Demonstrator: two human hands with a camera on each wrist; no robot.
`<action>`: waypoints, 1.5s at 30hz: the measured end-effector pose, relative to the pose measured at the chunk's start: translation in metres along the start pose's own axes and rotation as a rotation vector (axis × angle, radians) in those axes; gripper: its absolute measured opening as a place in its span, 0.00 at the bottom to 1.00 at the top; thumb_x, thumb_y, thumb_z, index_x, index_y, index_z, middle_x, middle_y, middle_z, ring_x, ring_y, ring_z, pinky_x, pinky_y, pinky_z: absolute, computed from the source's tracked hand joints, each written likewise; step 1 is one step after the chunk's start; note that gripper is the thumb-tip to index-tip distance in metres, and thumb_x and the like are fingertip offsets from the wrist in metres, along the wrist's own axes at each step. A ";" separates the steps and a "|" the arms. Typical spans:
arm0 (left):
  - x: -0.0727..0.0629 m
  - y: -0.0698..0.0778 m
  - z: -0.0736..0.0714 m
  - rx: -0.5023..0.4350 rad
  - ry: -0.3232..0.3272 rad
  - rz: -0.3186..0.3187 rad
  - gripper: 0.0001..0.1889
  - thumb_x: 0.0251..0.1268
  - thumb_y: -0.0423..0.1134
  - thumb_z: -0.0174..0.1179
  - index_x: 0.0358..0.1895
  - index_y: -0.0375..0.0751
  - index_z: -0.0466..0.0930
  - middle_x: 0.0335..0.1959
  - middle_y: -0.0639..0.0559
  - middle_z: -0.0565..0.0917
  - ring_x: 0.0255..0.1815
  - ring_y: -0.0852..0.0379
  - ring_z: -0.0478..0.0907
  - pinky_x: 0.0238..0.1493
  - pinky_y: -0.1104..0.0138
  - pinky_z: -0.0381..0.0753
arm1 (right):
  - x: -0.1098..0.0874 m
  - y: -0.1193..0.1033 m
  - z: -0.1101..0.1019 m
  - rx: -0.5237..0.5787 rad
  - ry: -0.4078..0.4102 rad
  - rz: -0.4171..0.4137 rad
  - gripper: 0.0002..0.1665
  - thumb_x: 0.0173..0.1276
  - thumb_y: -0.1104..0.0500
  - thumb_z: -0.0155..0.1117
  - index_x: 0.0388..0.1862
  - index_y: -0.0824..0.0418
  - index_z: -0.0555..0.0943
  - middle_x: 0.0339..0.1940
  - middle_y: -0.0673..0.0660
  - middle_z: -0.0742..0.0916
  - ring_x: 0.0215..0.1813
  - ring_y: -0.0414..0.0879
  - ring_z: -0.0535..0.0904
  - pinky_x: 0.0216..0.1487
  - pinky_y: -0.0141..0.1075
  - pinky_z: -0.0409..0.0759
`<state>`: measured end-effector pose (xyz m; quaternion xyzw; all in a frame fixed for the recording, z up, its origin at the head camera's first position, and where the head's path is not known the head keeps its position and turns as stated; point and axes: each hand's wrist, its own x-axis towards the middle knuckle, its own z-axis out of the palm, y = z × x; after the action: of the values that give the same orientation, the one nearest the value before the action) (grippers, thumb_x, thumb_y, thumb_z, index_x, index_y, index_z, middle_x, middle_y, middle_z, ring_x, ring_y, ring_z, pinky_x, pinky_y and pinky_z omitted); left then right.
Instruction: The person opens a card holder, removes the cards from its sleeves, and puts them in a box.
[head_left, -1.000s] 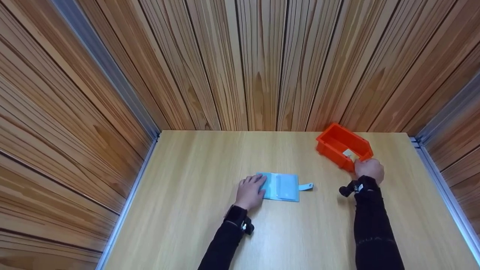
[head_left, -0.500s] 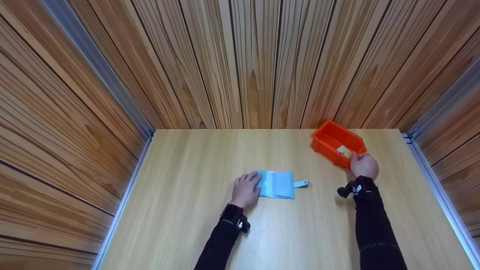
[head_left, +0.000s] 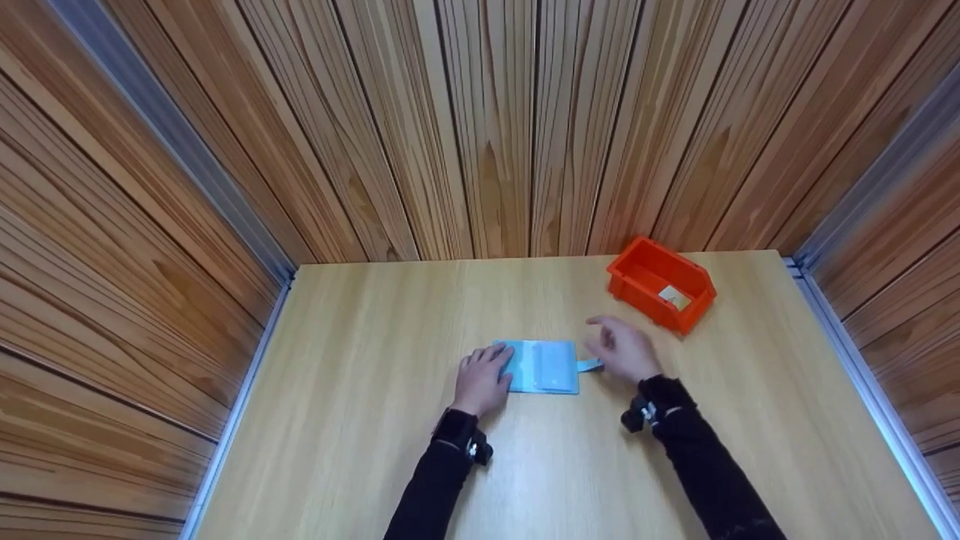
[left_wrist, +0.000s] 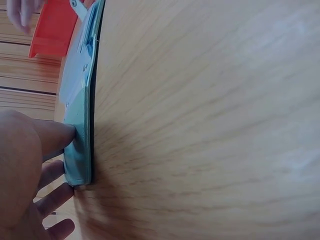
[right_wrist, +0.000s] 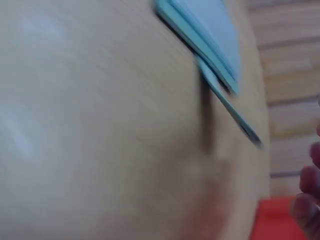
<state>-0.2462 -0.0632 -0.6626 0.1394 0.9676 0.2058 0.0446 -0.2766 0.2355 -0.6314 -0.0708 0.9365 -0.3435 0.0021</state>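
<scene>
Light-blue wallet (head_left: 553, 365), lying open on a bench (head_left: 345, 420)

Wallet: resting flat just below the centre of the head view, spread open; its strap (head_left: 589, 365) is sticking out to the right.

Left hand (head_left: 481, 380): resting at the wallet's left end, fingers lying relaxed over the cover, the thumb touching it in the left wrist view; it is pressing rather than gripping.

Right hand (head_left: 626, 351): hovering beside the strap, right of centre, fingers loosely bent and parted, holding nothing. In the right wrist view its blurred fingertips are showing at the right edge, apart from the strap.

Bin, orange-red (head_left: 643, 301): standing at an angle at the back of the bench, upper right of the bench top; a pale piece (head_left: 674, 297) is showing inside, too small to identify.

Surround: wood-patterned panels (head_left: 487, 127) are filling the top of the frame.
</scene>
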 end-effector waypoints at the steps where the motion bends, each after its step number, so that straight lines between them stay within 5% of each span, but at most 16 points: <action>1: 0.000 0.000 0.000 0.000 -0.002 -0.002 0.27 0.78 0.46 0.56 0.77 0.51 0.70 0.77 0.51 0.71 0.75 0.46 0.67 0.74 0.48 0.64 | -0.001 -0.002 0.008 -0.020 -0.053 -0.007 0.30 0.71 0.48 0.70 0.70 0.52 0.77 0.36 0.53 0.80 0.37 0.48 0.75 0.38 0.39 0.73; 6: 0.001 0.000 0.002 -0.019 -0.017 -0.014 0.27 0.79 0.46 0.55 0.78 0.51 0.69 0.78 0.51 0.70 0.76 0.46 0.66 0.75 0.49 0.62 | -0.007 -0.007 0.034 -0.180 -0.219 -0.034 0.48 0.64 0.36 0.74 0.79 0.49 0.70 0.43 0.53 0.76 0.43 0.48 0.72 0.40 0.40 0.68; 12: 0.000 -0.002 0.001 -0.022 -0.018 -0.010 0.27 0.78 0.46 0.56 0.77 0.50 0.70 0.77 0.51 0.71 0.76 0.46 0.67 0.74 0.49 0.63 | -0.009 -0.003 0.043 -0.282 -0.283 -0.021 0.53 0.60 0.27 0.71 0.81 0.42 0.66 0.47 0.56 0.74 0.46 0.50 0.70 0.41 0.42 0.66; 24: 0.002 -0.002 -0.002 -0.057 -0.021 0.009 0.27 0.78 0.46 0.58 0.76 0.49 0.71 0.77 0.50 0.71 0.76 0.45 0.67 0.75 0.48 0.62 | -0.009 -0.007 0.040 -0.287 -0.209 -0.109 0.38 0.60 0.36 0.76 0.70 0.41 0.80 0.34 0.50 0.70 0.34 0.45 0.65 0.36 0.37 0.59; 30: 0.002 -0.005 0.001 -0.030 0.007 0.026 0.27 0.75 0.45 0.60 0.75 0.48 0.73 0.75 0.49 0.74 0.73 0.44 0.69 0.72 0.48 0.65 | -0.008 -0.012 0.043 -0.220 -0.136 -0.131 0.23 0.57 0.45 0.82 0.50 0.50 0.92 0.30 0.47 0.76 0.33 0.42 0.70 0.36 0.35 0.63; 36: 0.003 -0.003 0.002 -0.037 0.015 0.046 0.27 0.75 0.45 0.60 0.74 0.48 0.74 0.73 0.48 0.75 0.72 0.44 0.70 0.71 0.47 0.66 | -0.006 -0.013 0.043 -0.118 -0.093 -0.082 0.06 0.62 0.52 0.80 0.33 0.52 0.92 0.27 0.45 0.80 0.31 0.42 0.72 0.36 0.35 0.65; 41: 0.004 -0.002 -0.002 -0.047 0.012 0.048 0.27 0.75 0.45 0.61 0.74 0.48 0.74 0.74 0.48 0.75 0.73 0.44 0.70 0.71 0.47 0.66 | -0.007 -0.018 0.040 -0.068 -0.123 -0.075 0.06 0.69 0.54 0.73 0.40 0.53 0.92 0.29 0.46 0.79 0.34 0.43 0.72 0.38 0.36 0.66; 45: 0.006 -0.005 -0.005 -0.071 0.002 0.035 0.27 0.75 0.45 0.60 0.75 0.48 0.73 0.74 0.47 0.74 0.73 0.44 0.70 0.71 0.48 0.66 | -0.007 -0.030 0.037 -0.095 -0.187 -0.095 0.16 0.68 0.59 0.68 0.53 0.56 0.90 0.34 0.46 0.80 0.37 0.44 0.73 0.40 0.37 0.69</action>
<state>-0.2541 -0.0681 -0.6599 0.1546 0.9570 0.2411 0.0451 -0.2639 0.1899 -0.6412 -0.1466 0.9431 -0.2901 0.0697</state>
